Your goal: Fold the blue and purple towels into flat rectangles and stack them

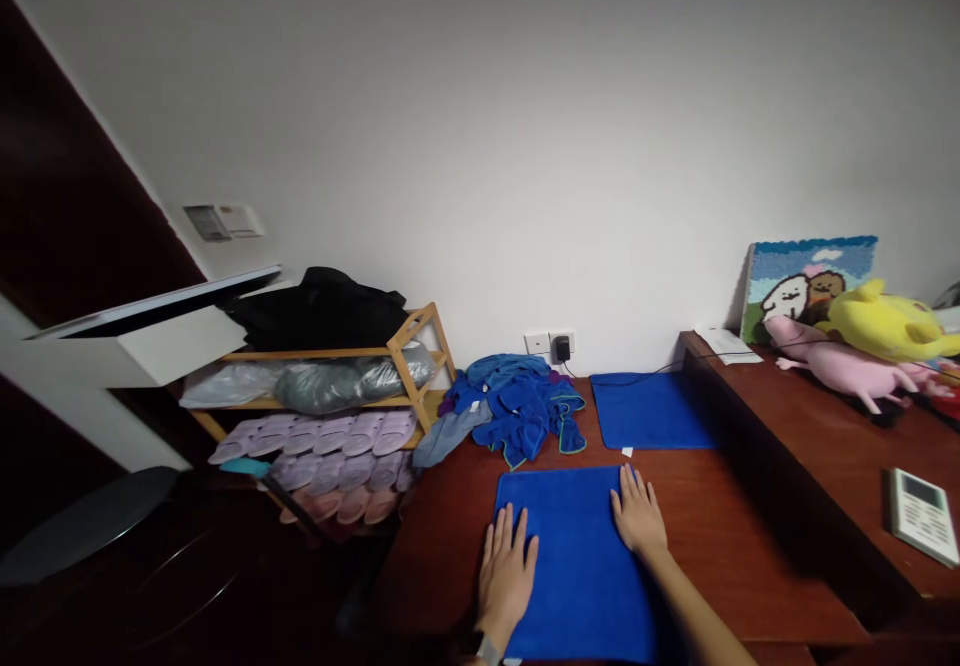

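A blue cloth lies spread out on the brown wooden table, its long side running toward me. My left hand rests on its left edge, palm down, fingers stretched and a little apart. On the right edge, near the far corner, my right hand lies flat with its fingers extended. Behind it, against the wall, a second blue cloth is laid flat with a small white tag at its near edge. A crumpled heap of blue cloths sits at the back left of the table.
A wooden rack at left carries lilac clogs, plastic-wrapped bundles and a black bag. On the raised counter at right are a pink plush toy, a yellow plush toy and a calculator. A black plug sits in the wall socket.
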`<state>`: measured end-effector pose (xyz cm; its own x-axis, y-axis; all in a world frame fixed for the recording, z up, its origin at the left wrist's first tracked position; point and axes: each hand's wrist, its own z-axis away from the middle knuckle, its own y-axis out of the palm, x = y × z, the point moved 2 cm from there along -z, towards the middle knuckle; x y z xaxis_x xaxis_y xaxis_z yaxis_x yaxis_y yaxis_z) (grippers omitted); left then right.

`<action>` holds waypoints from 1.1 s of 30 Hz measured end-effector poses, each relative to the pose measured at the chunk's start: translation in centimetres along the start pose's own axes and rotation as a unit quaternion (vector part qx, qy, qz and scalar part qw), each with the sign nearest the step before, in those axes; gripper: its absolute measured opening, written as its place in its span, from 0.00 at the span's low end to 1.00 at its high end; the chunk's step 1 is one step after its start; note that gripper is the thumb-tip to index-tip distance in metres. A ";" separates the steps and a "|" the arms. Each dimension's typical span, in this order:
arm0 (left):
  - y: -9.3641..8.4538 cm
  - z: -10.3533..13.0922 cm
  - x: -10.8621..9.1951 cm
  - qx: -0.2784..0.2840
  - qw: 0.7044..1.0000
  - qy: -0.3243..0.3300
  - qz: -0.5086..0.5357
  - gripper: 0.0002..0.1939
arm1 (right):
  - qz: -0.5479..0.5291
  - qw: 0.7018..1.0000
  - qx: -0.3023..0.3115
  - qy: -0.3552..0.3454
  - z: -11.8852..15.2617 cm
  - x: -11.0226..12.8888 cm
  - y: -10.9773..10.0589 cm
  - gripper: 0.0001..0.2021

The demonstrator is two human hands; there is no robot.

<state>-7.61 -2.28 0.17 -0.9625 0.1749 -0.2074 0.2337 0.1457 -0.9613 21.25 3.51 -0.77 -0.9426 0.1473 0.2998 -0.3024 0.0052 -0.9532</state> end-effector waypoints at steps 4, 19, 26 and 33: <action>1.4 -3.4 -7.1 0.015 0.989 0.136 0.050 0.28 | 0.007 1.000 -0.006 -0.012 0.1 -0.5 1.0 0.35; 0.4 -9.3 4.7 0.043 0.998 0.043 0.001 0.28 | 0.000 1.000 -0.013 -0.013 -0.4 -0.8 1.7 0.36; -0.2 -9.6 4.8 0.021 0.998 0.050 -0.036 0.29 | 0.013 1.000 0.006 -0.003 0.0 -0.1 0.1 0.35; 2.4 -8.0 -9.7 0.012 0.981 0.188 0.045 0.28 | 0.032 0.999 0.007 -0.009 0.0 -0.1 0.1 0.34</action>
<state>3.36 4.20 1.36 -0.8184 0.5329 -0.2151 0.3083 0.0913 -0.9469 21.27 3.48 -0.88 -0.9622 0.1300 0.2393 -0.2436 -0.0180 -0.9697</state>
